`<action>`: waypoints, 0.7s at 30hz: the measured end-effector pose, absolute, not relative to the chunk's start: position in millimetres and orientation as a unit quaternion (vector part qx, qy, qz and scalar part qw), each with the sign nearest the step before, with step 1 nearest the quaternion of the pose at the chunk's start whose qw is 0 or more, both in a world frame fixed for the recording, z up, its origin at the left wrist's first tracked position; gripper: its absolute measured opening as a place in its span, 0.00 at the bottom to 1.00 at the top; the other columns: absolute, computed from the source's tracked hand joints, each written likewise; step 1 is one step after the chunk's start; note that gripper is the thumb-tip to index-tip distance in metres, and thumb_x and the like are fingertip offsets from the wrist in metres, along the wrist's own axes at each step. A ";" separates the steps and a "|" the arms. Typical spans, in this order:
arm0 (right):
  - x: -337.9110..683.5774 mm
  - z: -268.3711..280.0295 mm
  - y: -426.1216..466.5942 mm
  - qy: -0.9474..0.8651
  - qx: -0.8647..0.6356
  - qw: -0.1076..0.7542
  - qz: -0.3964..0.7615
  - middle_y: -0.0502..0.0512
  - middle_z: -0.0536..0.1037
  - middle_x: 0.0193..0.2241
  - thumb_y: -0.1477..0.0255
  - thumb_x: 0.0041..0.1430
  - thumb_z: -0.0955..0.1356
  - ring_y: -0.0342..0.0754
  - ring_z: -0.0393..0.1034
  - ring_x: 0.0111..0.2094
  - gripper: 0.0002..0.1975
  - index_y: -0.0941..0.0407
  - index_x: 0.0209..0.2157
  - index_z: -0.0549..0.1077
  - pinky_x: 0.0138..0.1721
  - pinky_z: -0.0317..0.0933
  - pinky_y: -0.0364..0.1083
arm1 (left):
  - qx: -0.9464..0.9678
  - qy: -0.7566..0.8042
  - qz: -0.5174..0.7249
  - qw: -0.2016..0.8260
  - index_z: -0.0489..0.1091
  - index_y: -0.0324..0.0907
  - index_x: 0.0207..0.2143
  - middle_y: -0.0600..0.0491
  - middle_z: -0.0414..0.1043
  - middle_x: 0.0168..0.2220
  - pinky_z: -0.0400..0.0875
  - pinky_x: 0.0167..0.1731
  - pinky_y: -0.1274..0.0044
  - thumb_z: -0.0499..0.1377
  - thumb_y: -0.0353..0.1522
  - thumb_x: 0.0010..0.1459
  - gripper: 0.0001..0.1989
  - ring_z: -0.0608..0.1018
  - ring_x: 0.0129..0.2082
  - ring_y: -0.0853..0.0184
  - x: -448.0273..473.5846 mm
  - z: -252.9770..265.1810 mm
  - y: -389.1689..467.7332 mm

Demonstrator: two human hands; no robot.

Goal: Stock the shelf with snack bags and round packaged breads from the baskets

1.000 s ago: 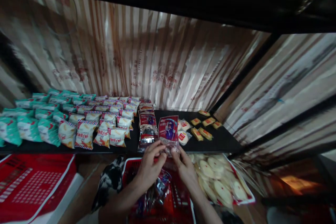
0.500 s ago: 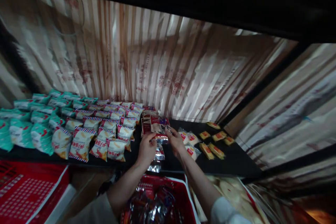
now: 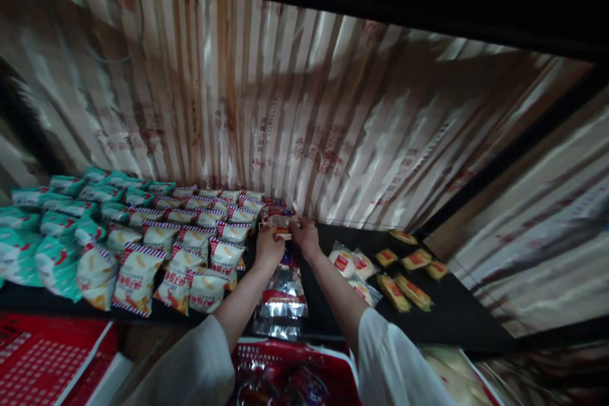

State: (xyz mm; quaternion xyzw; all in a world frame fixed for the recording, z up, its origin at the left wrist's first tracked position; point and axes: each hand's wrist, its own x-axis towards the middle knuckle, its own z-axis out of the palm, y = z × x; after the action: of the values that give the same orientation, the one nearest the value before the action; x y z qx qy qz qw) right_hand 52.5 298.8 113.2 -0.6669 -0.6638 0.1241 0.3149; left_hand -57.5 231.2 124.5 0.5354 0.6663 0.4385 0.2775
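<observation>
A person's left hand (image 3: 269, 248) and right hand (image 3: 307, 238) hold 1 snack packet (image 3: 281, 224) between them, at the back part of a column of shiny dark red packets (image 3: 284, 297) on a black shelf (image 3: 451, 320). The left fingers pinch its left side, the right fingers its right edge; whether it touches the packets below is too dim to tell. To place it well, it seems best to keep it level, line it up with the column, and free both sides together so that nothing beneath slides. Care looks needed on the left, where striped white bags (image 3: 137, 278) stand close by; the round white packets (image 3: 343, 262) on the right are farther off. Both arms stretch forward from pale sleeves (image 3: 204, 352), past a red basket (image 3: 285, 350) near the shelf's front edge, and converge at the packet. Both hands show their backs; the right hand slants inward.
</observation>
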 end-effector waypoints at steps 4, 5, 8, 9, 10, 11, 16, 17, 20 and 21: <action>47.9 106.4 300.1 -0.674 -0.681 0.266 0.106 0.59 0.79 0.37 0.68 0.56 0.62 0.51 0.71 0.42 0.13 0.58 0.34 0.77 0.42 0.60 0.44 | 0.558 0.671 0.411 0.264 0.73 0.36 0.38 0.42 0.73 0.42 0.65 0.47 0.72 0.52 0.24 0.51 0.14 0.73 0.45 0.59 -57.2 120.0 232.1; 46.9 104.9 300.2 -0.675 -0.682 0.262 0.106 0.60 0.79 0.38 0.68 0.57 0.62 0.52 0.71 0.42 0.14 0.58 0.35 0.77 0.43 0.59 0.45 | 0.561 0.672 0.406 0.261 0.73 0.37 0.38 0.43 0.73 0.42 0.64 0.47 0.72 0.52 0.24 0.51 0.14 0.73 0.45 0.59 -57.1 119.4 232.3; 44.8 101.1 300.8 -0.666 -0.691 0.259 0.106 0.62 0.78 0.41 0.70 0.56 0.62 0.53 0.70 0.45 0.14 0.59 0.39 0.76 0.45 0.59 0.46 | 0.566 0.679 0.388 0.260 0.73 0.38 0.36 0.45 0.74 0.40 0.64 0.46 0.72 0.52 0.24 0.51 0.12 0.73 0.44 0.60 -56.7 117.8 232.6; 44.3 100.1 301.0 -0.663 -0.695 0.258 0.106 0.63 0.78 0.42 0.70 0.56 0.62 0.53 0.70 0.46 0.15 0.60 0.40 0.76 0.46 0.58 0.46 | 0.566 0.682 0.383 0.261 0.73 0.38 0.36 0.45 0.74 0.41 0.64 0.46 0.72 0.52 0.24 0.51 0.12 0.73 0.44 0.60 -56.4 117.5 232.4; 43.9 99.3 301.2 -0.661 -0.697 0.257 0.107 0.64 0.77 0.42 0.70 0.56 0.62 0.54 0.69 0.47 0.16 0.60 0.41 0.76 0.47 0.58 0.46 | 0.565 0.684 0.381 0.260 0.72 0.38 0.36 0.45 0.74 0.41 0.63 0.47 0.72 0.52 0.24 0.51 0.12 0.73 0.45 0.60 -56.1 117.3 232.1; 43.5 98.6 301.3 -0.661 -0.697 0.255 0.108 0.64 0.77 0.43 0.71 0.56 0.62 0.54 0.69 0.47 0.16 0.61 0.41 0.76 0.47 0.58 0.46 | 0.564 0.685 0.382 0.258 0.72 0.38 0.37 0.44 0.73 0.42 0.63 0.48 0.72 0.53 0.25 0.51 0.12 0.73 0.46 0.60 -55.7 117.2 231.6; 41.2 96.6 300.4 -0.663 -0.696 0.249 0.115 0.63 0.77 0.42 0.72 0.55 0.62 0.54 0.69 0.47 0.15 0.61 0.40 0.76 0.48 0.58 0.47 | 0.561 0.694 0.373 0.253 0.73 0.38 0.37 0.42 0.73 0.43 0.62 0.49 0.71 0.53 0.25 0.51 0.12 0.72 0.48 0.57 -54.4 118.0 228.3; 40.6 96.2 300.0 -0.664 -0.696 0.248 0.116 0.64 0.78 0.42 0.72 0.55 0.62 0.54 0.70 0.47 0.15 0.61 0.40 0.76 0.48 0.58 0.47 | 0.562 0.695 0.371 0.251 0.73 0.37 0.37 0.42 0.73 0.43 0.62 0.49 0.70 0.53 0.25 0.51 0.12 0.72 0.47 0.57 -54.4 118.1 227.8; 38.7 94.6 298.8 -0.664 -0.697 0.242 0.122 0.64 0.77 0.43 0.73 0.56 0.61 0.54 0.69 0.47 0.16 0.61 0.41 0.76 0.49 0.57 0.47 | 0.567 0.697 0.366 0.244 0.73 0.35 0.39 0.40 0.72 0.44 0.62 0.49 0.71 0.53 0.25 0.50 0.14 0.72 0.47 0.57 -54.7 117.1 227.0; 38.0 93.9 298.3 -0.662 -0.700 0.240 0.122 0.64 0.77 0.44 0.73 0.56 0.61 0.54 0.69 0.48 0.16 0.61 0.42 0.75 0.49 0.56 0.47 | 0.567 0.697 0.364 0.244 0.73 0.34 0.39 0.39 0.72 0.44 0.62 0.49 0.70 0.53 0.25 0.51 0.14 0.72 0.47 0.56 -54.7 116.4 227.0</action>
State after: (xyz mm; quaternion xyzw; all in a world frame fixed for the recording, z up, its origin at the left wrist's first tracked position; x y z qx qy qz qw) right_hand 38.0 298.3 93.9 -0.6996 -0.6618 0.1221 0.2401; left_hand -54.7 227.0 116.4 0.5674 0.6974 0.3637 0.2438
